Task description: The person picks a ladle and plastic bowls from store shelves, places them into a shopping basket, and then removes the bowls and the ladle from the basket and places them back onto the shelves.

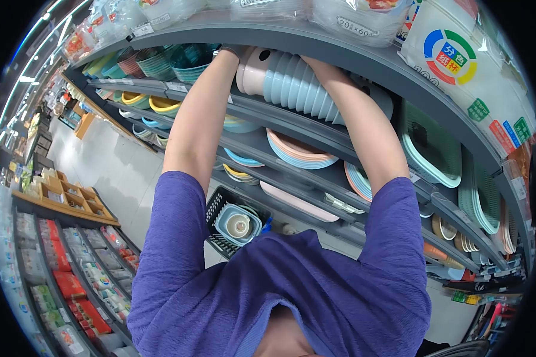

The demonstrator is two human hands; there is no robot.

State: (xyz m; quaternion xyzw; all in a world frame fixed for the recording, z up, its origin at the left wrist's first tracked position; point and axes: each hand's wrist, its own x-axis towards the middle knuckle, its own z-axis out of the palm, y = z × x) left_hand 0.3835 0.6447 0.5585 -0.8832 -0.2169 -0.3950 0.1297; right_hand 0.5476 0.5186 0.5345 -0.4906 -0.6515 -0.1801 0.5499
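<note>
Showing only in part, in shade beneath the upper shelf (268, 31), the left hand (234, 50) is resting just beside the pink end of a stack (298, 83); whether it is spread, pressed together or pinching anything, I cannot tell. The right hand is hiding wholly past the wrist, behind the shelf edge and the stack, so I cannot tell its state either. The right forearm (358, 110) is crossing the stack and covering part of it.

The stack is lying on its side on a shelf level between the arms, its long axis running left to right and slanting downward to the right, its pink end pointing left. One pink basin (253, 74) is heading it, showing one dark hole, and at least seven light blue rims are following; the forearm is making a full count hard.

Below, one peach-topped pile (298, 146) is sitting, while two green basket piles (441, 175) are standing to the right. On the floor (95, 146), one black crate (221, 245) is holding a blue tub and a cream bowl (238, 226). Overhead, the picture's edge is cutting off clear bags.
</note>
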